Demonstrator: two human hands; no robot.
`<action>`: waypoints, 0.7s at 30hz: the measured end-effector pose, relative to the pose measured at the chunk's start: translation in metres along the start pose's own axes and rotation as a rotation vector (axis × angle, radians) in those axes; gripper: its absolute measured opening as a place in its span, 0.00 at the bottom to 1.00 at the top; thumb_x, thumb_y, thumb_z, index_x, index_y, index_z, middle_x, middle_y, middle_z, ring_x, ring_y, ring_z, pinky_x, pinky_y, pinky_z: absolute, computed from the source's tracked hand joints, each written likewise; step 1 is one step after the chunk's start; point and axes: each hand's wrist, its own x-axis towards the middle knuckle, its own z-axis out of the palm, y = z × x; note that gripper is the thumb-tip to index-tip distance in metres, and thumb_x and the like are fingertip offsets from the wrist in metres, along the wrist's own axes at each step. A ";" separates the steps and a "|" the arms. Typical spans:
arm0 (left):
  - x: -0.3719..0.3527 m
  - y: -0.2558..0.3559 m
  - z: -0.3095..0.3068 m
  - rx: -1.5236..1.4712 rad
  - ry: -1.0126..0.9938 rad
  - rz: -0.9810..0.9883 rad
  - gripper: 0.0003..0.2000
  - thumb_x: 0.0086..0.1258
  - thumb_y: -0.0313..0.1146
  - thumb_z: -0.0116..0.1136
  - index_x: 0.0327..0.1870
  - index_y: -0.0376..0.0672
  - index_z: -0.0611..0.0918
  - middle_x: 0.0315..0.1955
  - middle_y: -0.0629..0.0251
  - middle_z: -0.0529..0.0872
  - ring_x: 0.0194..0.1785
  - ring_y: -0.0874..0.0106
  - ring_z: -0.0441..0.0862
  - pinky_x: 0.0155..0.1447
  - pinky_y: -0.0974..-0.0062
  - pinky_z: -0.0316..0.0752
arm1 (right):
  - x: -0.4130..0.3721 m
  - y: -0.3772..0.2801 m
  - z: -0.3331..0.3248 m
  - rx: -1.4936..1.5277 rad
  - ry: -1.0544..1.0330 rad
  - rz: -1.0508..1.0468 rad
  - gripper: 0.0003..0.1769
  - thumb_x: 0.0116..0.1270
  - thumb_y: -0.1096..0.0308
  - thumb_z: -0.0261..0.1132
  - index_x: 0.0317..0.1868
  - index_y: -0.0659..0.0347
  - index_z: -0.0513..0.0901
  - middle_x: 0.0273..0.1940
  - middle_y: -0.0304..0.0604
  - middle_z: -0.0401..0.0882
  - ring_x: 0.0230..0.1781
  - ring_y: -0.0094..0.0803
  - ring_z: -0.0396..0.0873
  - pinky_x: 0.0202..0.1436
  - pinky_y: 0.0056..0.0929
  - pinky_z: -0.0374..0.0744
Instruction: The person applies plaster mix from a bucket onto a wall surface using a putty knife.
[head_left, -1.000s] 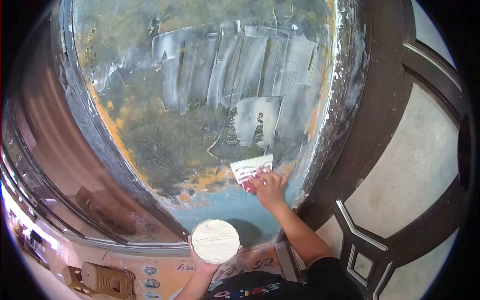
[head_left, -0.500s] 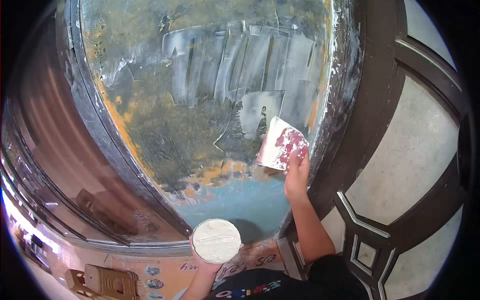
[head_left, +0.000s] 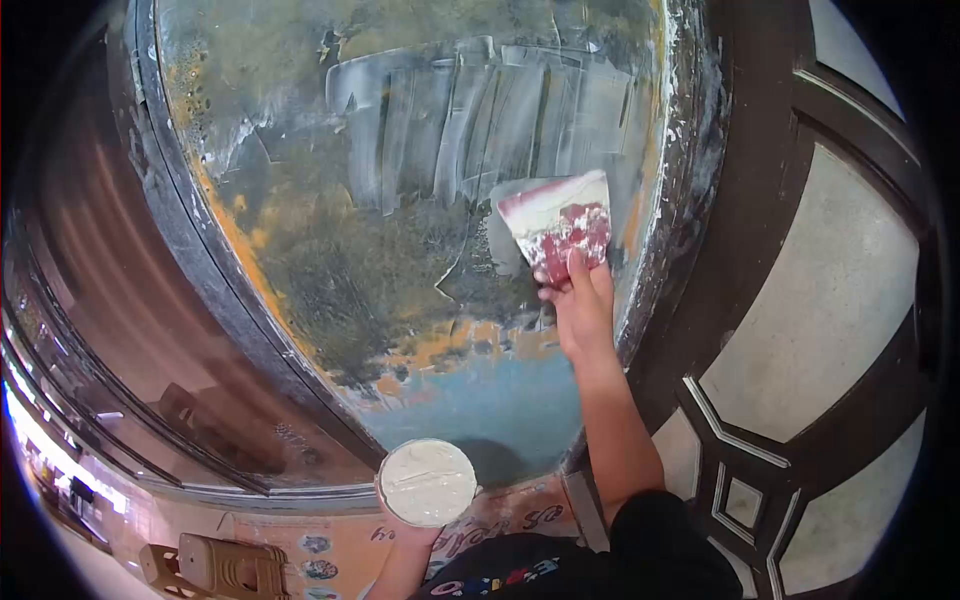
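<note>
Patchy wall (head_left: 330, 270), white streaks (head_left: 490, 120) up high; brown stool (head_left: 225, 565) lower left.

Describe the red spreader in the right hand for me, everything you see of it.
The spreader is a flat reddish plate, perhaps plastic, widening from the right hand to a broad, slanting far edge. White paste coats a band near that edge; patchier smears below let red show through. It is held up in front of the wall, thumb on its visible face. Whether its edge touches the wall, I cannot tell.
</note>
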 end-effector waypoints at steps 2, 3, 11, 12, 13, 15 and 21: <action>0.001 0.001 0.002 0.023 0.008 -0.028 0.37 0.73 0.67 0.42 0.75 0.52 0.70 0.73 0.53 0.70 0.73 0.42 0.68 0.69 0.20 0.58 | 0.011 0.001 0.010 0.057 0.043 -0.019 0.14 0.80 0.60 0.59 0.58 0.58 0.73 0.49 0.42 0.84 0.41 0.31 0.84 0.42 0.34 0.83; 0.001 0.001 0.002 0.026 0.010 -0.033 0.37 0.73 0.67 0.42 0.75 0.52 0.70 0.73 0.53 0.70 0.73 0.42 0.68 0.69 0.20 0.58 | 0.009 0.010 0.007 0.057 0.049 -0.020 0.14 0.80 0.60 0.59 0.58 0.58 0.73 0.49 0.42 0.84 0.41 0.31 0.84 0.42 0.34 0.83; -0.001 0.005 0.005 0.022 -0.030 -0.022 0.34 0.76 0.63 0.40 0.73 0.49 0.73 0.72 0.56 0.73 0.73 0.47 0.70 0.76 0.41 0.63 | -0.082 0.097 -0.077 -0.011 0.223 0.354 0.14 0.82 0.59 0.55 0.59 0.58 0.75 0.44 0.41 0.85 0.39 0.31 0.84 0.39 0.33 0.81; 0.002 0.006 0.005 0.020 -0.019 -0.016 0.34 0.76 0.63 0.40 0.73 0.48 0.73 0.72 0.55 0.73 0.73 0.47 0.70 0.76 0.41 0.63 | -0.079 0.091 -0.080 0.011 0.150 0.291 0.15 0.82 0.59 0.55 0.59 0.59 0.75 0.45 0.41 0.85 0.39 0.30 0.84 0.38 0.33 0.80; 0.001 0.006 0.005 0.020 0.001 -0.015 0.35 0.76 0.64 0.40 0.73 0.48 0.72 0.72 0.55 0.74 0.73 0.47 0.70 0.76 0.41 0.63 | -0.080 0.080 -0.073 0.032 0.084 0.234 0.16 0.83 0.59 0.54 0.60 0.60 0.74 0.45 0.41 0.85 0.39 0.30 0.84 0.37 0.32 0.79; 0.004 0.005 0.012 0.020 0.007 -0.034 0.35 0.76 0.64 0.40 0.73 0.48 0.72 0.72 0.55 0.73 0.73 0.47 0.70 0.76 0.41 0.63 | -0.053 0.058 -0.065 -0.007 -0.010 0.127 0.15 0.83 0.57 0.54 0.55 0.60 0.75 0.42 0.41 0.84 0.36 0.28 0.81 0.36 0.30 0.77; 0.012 -0.005 0.024 0.013 -0.046 -0.108 0.37 0.74 0.67 0.40 0.75 0.49 0.71 0.73 0.55 0.71 0.74 0.47 0.68 0.76 0.39 0.62 | -0.023 0.073 -0.087 -0.220 0.285 0.139 0.13 0.81 0.59 0.58 0.45 0.61 0.80 0.34 0.36 0.82 0.23 0.21 0.72 0.25 0.24 0.71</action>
